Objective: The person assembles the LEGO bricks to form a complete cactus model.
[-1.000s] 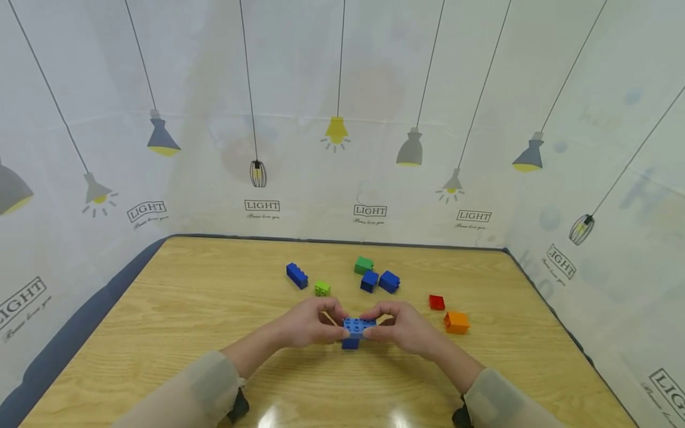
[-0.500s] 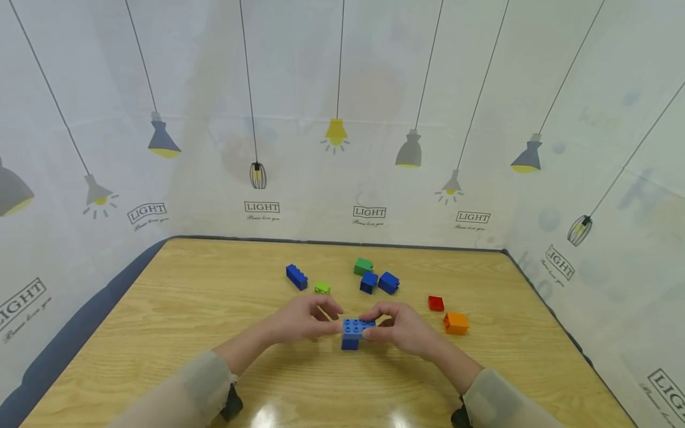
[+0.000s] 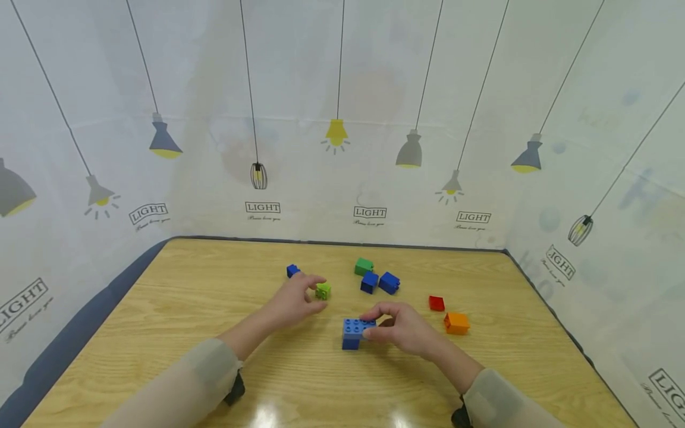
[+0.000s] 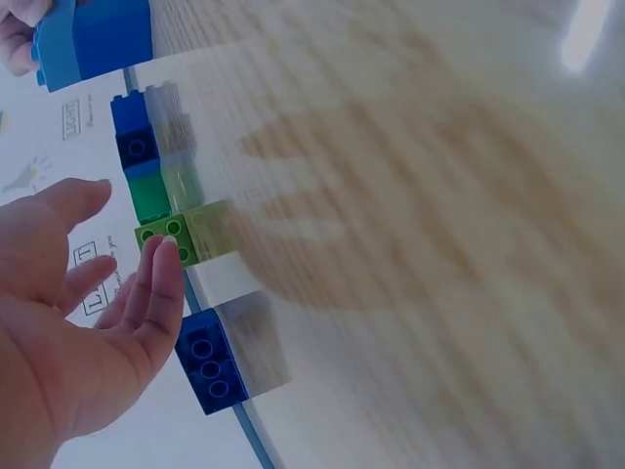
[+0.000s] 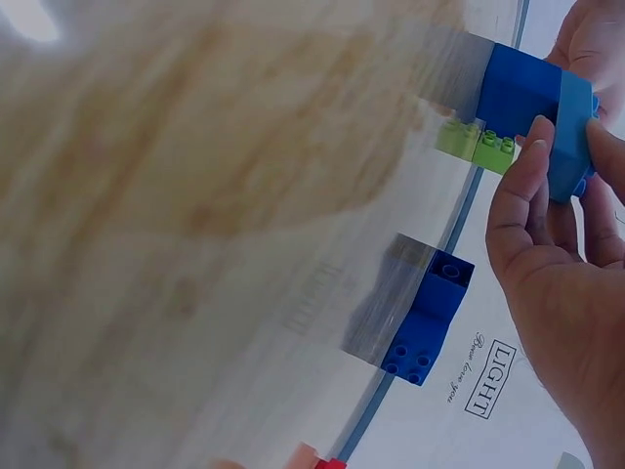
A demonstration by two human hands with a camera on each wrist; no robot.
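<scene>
The blue stacked block [image 3: 355,331], near the middle of the surface [image 3: 160,309], was gripped by the right hand [image 3: 402,327] alone; the left hand [image 3: 291,300] had been withdrawn, fingers relaxed, toward the lime brick [image 3: 323,290].

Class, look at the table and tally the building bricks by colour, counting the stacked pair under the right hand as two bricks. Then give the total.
Blue: 5, the stacked pair, two by the dark green one, one behind the left hand
Green: 2, light and dark
Red: 1
Orange: 1
Total: 9
</scene>
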